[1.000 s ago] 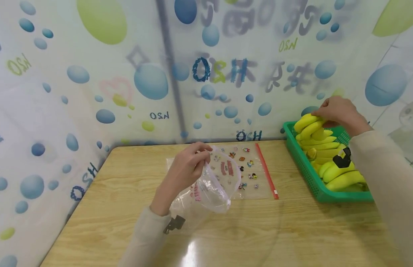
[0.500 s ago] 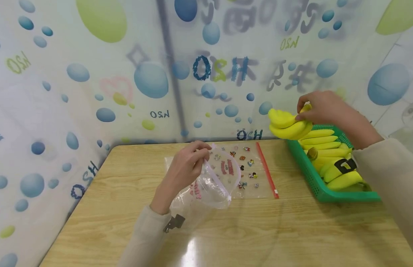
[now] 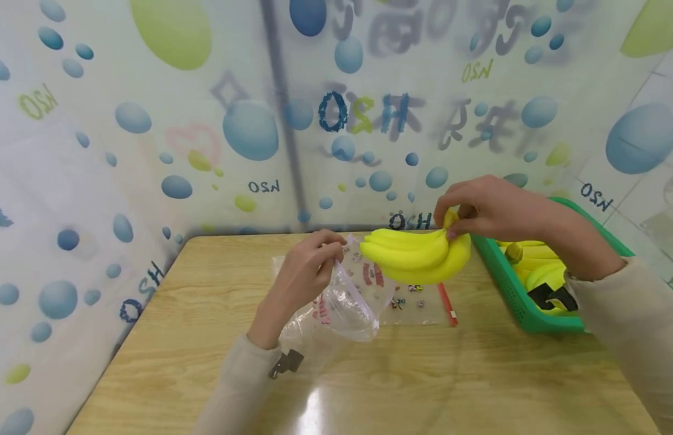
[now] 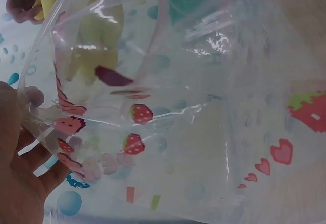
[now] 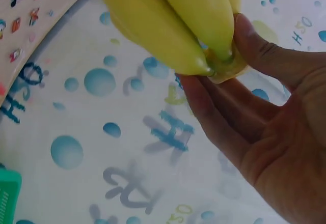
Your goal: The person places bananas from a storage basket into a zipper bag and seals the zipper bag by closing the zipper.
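Note:
My left hand (image 3: 306, 272) pinches the rim of a clear zip bag (image 3: 350, 308), whose mouth gapes toward the right. Strawberry and heart prints show on this bag's film (image 4: 204, 132) in the left wrist view. A bunch of yellow bananas (image 3: 412, 254) hangs from my right hand (image 3: 489, 208), which grips it by the stem end. The tips point left, near the bag's mouth. In the right wrist view, thumb and fingers close round the stem of the bananas (image 5: 178, 25).
A green basket (image 3: 510, 302) with more bananas (image 3: 543, 272) stands at the right of the wooden table (image 3: 412, 380). Under the held bag lies a flat printed bag with a red slider strip (image 3: 447, 305). A patterned curtain (image 3: 369, 60) rises behind the table.
My right hand has lifted the banana bunch out of the green basket and carried it left and down toward the bag's mouth. The left hand keeps its place on the rim.

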`<action>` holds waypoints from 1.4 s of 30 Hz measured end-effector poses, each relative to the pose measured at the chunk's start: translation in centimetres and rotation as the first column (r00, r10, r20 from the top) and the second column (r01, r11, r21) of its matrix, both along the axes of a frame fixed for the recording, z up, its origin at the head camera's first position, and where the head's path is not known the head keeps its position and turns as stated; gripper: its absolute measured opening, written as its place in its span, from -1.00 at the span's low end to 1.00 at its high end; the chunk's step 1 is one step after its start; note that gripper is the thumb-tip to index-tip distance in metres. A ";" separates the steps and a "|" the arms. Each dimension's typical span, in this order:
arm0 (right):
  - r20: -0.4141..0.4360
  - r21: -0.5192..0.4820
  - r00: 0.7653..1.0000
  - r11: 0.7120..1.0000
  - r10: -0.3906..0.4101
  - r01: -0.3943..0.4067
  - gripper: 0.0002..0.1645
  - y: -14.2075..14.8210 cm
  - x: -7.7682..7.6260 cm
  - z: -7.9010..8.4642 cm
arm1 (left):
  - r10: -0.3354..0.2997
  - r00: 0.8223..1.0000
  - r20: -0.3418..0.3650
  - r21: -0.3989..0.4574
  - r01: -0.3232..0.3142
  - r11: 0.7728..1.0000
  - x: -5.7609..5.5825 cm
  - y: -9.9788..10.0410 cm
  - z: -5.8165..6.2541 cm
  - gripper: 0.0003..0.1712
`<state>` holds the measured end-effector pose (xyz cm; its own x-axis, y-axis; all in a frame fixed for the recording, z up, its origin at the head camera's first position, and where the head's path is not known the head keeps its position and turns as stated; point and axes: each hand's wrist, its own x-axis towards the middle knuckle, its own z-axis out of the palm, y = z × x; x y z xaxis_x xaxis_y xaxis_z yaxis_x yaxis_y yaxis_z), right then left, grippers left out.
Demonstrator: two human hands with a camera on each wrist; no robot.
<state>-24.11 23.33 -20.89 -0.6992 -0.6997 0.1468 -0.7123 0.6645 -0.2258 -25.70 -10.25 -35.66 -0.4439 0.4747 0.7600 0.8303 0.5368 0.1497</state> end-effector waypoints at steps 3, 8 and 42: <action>0.002 -0.038 0.997 0.997 0.074 -0.074 -0.80 -0.7 0.3 -0.8 | -0.001 1.000 -0.008 -0.002 0.001 1.000 0.1 0.0 0.0 -0.68; 0.002 -0.031 0.997 0.996 0.082 -0.082 -0.77 -1.9 0.5 -2.0 | -0.013 1.000 -0.022 0.008 0.013 1.000 0.0 0.1 0.0 -0.68; 0.057 -0.156 0.958 0.950 0.282 -0.271 -0.77 -10.2 -1.4 -11.2 | 0.043 0.997 -0.063 0.068 -0.039 0.997 0.1 0.7 -0.4 -0.68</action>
<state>-25.52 13.11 -32.09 -0.4945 -0.8424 0.2141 -0.8399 0.3998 -0.3671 -25.61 -9.59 -36.06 -0.4113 0.4046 0.8168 0.8170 0.5610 0.1335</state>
